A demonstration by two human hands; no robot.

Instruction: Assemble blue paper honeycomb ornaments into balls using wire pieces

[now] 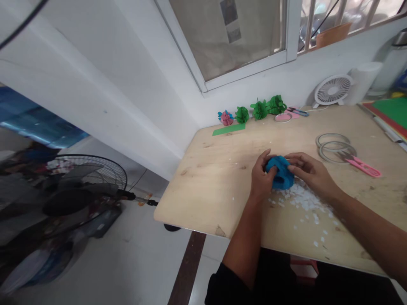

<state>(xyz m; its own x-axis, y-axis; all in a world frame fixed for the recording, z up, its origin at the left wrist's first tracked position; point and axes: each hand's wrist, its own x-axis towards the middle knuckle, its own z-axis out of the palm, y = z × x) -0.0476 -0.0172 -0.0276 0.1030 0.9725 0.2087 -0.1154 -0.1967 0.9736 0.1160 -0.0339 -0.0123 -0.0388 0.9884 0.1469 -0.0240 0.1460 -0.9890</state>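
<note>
A rounded blue paper craft piece [281,180] is held between my hands just above the wooden table [203,186]. My left hand [263,173] is closed on its left side, the thumb pressed on its front. The fingers of my right hand [307,167] pinch its right edge. A dark hollow shows in the near side of the blue piece. Below and to the right of it lie many small white scraps [308,201]. To the right of my right hand are pale rings [335,148] and a pink-handled cutting tool [364,165].
Several finished-looking paper shapes, one pink and blue [225,118], others green [260,110], stand along the back edge near a green strip [229,129]. A small white fan [333,90] sits at back right, coloured sheets [392,110] at right. A floor fan [85,186] stands left.
</note>
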